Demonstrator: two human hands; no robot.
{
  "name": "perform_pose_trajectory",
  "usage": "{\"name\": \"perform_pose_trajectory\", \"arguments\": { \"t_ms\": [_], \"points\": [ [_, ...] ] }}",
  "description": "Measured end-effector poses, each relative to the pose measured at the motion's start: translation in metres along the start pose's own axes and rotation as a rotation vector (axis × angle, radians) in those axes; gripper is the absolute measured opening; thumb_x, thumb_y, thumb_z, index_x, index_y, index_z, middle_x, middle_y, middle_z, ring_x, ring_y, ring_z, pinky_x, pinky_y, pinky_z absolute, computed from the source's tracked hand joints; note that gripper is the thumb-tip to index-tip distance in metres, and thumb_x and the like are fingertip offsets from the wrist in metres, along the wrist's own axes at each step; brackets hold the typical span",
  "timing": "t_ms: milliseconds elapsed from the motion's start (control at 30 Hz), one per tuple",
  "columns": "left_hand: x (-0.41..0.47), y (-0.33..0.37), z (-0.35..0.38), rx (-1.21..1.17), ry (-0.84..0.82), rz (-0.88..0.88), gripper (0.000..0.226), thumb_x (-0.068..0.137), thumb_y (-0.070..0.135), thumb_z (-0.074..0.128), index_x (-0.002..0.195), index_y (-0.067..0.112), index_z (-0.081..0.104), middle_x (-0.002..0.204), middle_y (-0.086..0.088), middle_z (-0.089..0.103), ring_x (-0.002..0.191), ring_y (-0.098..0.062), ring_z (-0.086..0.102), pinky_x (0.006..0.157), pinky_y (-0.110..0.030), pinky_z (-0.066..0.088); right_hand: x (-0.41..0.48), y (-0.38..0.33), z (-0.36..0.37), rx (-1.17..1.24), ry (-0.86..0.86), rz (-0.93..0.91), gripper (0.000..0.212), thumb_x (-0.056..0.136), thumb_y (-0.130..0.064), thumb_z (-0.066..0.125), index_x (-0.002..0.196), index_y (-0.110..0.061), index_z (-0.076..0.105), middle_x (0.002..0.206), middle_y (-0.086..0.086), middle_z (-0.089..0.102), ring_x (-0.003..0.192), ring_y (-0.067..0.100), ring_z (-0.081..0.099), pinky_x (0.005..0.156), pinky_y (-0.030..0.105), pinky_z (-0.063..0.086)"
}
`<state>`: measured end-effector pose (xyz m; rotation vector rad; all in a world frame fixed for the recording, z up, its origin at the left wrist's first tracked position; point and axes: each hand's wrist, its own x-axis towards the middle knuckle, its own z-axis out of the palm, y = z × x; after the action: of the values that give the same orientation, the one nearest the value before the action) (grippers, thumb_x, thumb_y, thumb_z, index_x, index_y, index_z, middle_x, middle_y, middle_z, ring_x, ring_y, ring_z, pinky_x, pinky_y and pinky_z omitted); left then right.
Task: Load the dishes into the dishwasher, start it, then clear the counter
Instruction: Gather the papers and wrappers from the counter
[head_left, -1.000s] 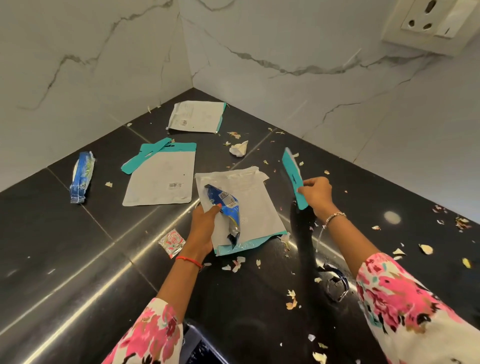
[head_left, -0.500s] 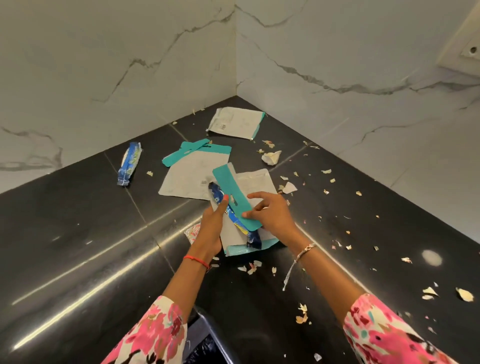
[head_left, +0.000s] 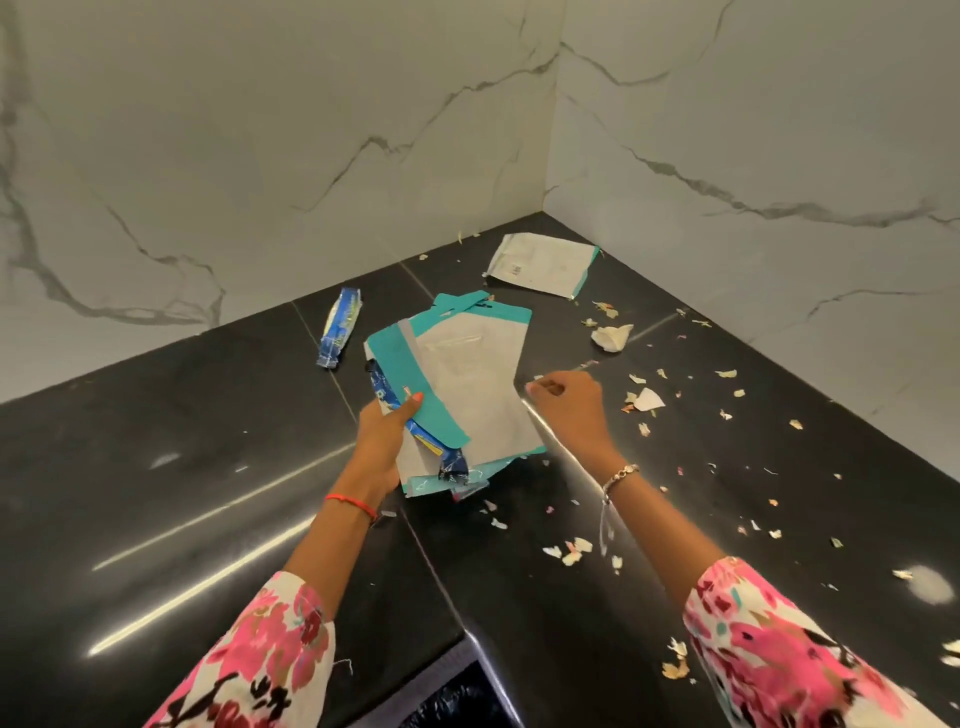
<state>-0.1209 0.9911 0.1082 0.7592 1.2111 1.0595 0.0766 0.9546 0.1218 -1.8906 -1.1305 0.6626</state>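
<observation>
One stack of pouches (head_left: 470, 400) sits gripped in the left hand (head_left: 382, 441). Right hand (head_left: 571, 410) curls at its edge, grip unclear.

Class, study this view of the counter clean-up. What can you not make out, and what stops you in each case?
Head view throughout:
- How many pouches are in the stack of pouches the left hand grips; the top one covers them.
- Whether the right hand pinches anything; its curled fingers hide the grip.
- Print on the far pouch: too small.
- Black bag: cut off by the bottom edge.
</observation>
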Motion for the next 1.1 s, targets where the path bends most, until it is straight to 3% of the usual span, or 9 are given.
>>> {"name": "perform_pose_trajectory", "arguments": {
  "t_ms": [133, 200, 300, 433, 633, 767, 933, 1033, 1100],
  "points": [
    [0.024, 0.022, -0.038, -0.028, 0.017, 0.001, 0.024, 0.092, 0.007, 0.056, 0.115, 0.004, 0.059, 0.112, -0.014, 0.064, 0.087, -0.028, 0.066, 0.075, -0.042, 0.054, 0.025, -0.003, 0.032, -0.103, -0.068, 0.164, 0.027, 0.085, -0.025, 0.065, 0.066, -0.008, 0.055, 0.064, 0.007, 0.055, 0.06, 0.017, 0.052, 0.06, 0.03, 0.039],
    [0.039, 0.031, -0.055, -0.035, 0.017, 0.001, 0.021, 0.092, 0.008, 0.056, 0.113, 0.007, 0.059, 0.111, -0.013, 0.064, 0.082, -0.023, 0.067, 0.07, -0.04, 0.055, 0.037, -0.007, 0.051, -0.113, -0.109, 0.219, 0.031, 0.084, -0.034, 0.066, 0.085, -0.004, 0.057, 0.085, 0.013, 0.062, 0.077, 0.022, 0.057, 0.068, 0.032, 0.044],
    [0.06, 0.039, -0.072, -0.042, 0.022, -0.002, 0.018, 0.092, 0.01, 0.056, 0.109, 0.009, 0.06, 0.107, -0.01, 0.065, 0.079, -0.019, 0.068, 0.062, -0.035, 0.059, 0.051, -0.017, 0.076, -0.193, -0.107, 0.285, 0.059, 0.079, -0.047, 0.068, 0.116, -0.002, 0.055, 0.12, 0.016, 0.059, 0.107, 0.031, 0.058, 0.092, 0.041, 0.05],
    [0.082, 0.047, -0.087, -0.04, 0.031, -0.016, 0.015, 0.092, 0.013, 0.056, 0.107, 0.013, 0.06, 0.101, -0.006, 0.067, 0.073, -0.015, 0.069, 0.054, -0.03, 0.059, 0.062, -0.033, 0.098, -0.457, -0.011, 0.415, 0.086, 0.075, -0.049, 0.072, 0.135, 0.0, 0.034, 0.135, 0.017, 0.04, 0.124, 0.034, 0.044, 0.099, 0.043, 0.045],
    [0.106, 0.049, -0.096, -0.056, 0.049, -0.043, 0.019, 0.092, 0.014, 0.057, 0.111, 0.012, 0.058, 0.104, -0.006, 0.066, 0.08, -0.019, 0.068, 0.06, -0.033, 0.058, 0.085, -0.024, 0.091, -0.155, -0.033, 0.505, 0.065, 0.073, -0.02, 0.079, 0.125, 0.0, 0.046, 0.128, 0.018, 0.05, 0.118, 0.036, 0.051, 0.097, 0.046, 0.047],
    [0.117, 0.048, -0.098, -0.069, 0.049, -0.074, 0.011, 0.091, 0.014, 0.058, 0.102, 0.015, 0.061, 0.099, -0.006, 0.068, 0.078, -0.019, 0.068, 0.06, -0.034, 0.057, 0.094, -0.024, 0.07, 0.272, 0.049, 0.578, 0.043, 0.079, 0.002, 0.066, 0.118, 0.006, 0.051, 0.113, 0.02, 0.059, 0.09, 0.032, 0.061, 0.073, 0.035, 0.051],
    [0.122, 0.047, -0.103, -0.064, 0.058, -0.1, 0.006, 0.091, 0.015, 0.06, 0.096, 0.018, 0.062, 0.096, -0.005, 0.068, 0.076, -0.019, 0.068, 0.057, -0.033, 0.056, 0.105, -0.034, 0.028, 0.566, -0.016, 0.541, 0.044, 0.083, 0.012, 0.055, 0.125, -0.003, 0.051, 0.113, 0.014, 0.057, 0.095, 0.036, 0.057, 0.053, 0.04, 0.056],
    [0.12, 0.045, -0.098, -0.059, 0.043, -0.115, 0.007, 0.091, 0.016, 0.059, 0.097, 0.017, 0.061, 0.098, -0.006, 0.068, 0.077, -0.02, 0.068, 0.057, -0.033, 0.056, 0.106, -0.032, 0.009, 0.639, -0.077, 0.541, 0.039, 0.084, 0.007, 0.058, 0.121, -0.004, 0.052, 0.118, 0.012, 0.056, 0.101, 0.035, 0.057, 0.077, 0.042, 0.054],
    [0.118, 0.044, -0.09, -0.062, 0.021, -0.127, 0.013, 0.092, 0.017, 0.058, 0.104, 0.014, 0.061, 0.102, -0.008, 0.067, 0.08, -0.022, 0.067, 0.06, -0.036, 0.056, 0.102, -0.032, 0.005, 0.648, -0.138, 0.534, 0.027, 0.082, 0.003, 0.06, 0.107, -0.008, 0.058, 0.113, 0.009, 0.06, 0.099, 0.031, 0.06, 0.073, 0.036, 0.055]
  ]
}}
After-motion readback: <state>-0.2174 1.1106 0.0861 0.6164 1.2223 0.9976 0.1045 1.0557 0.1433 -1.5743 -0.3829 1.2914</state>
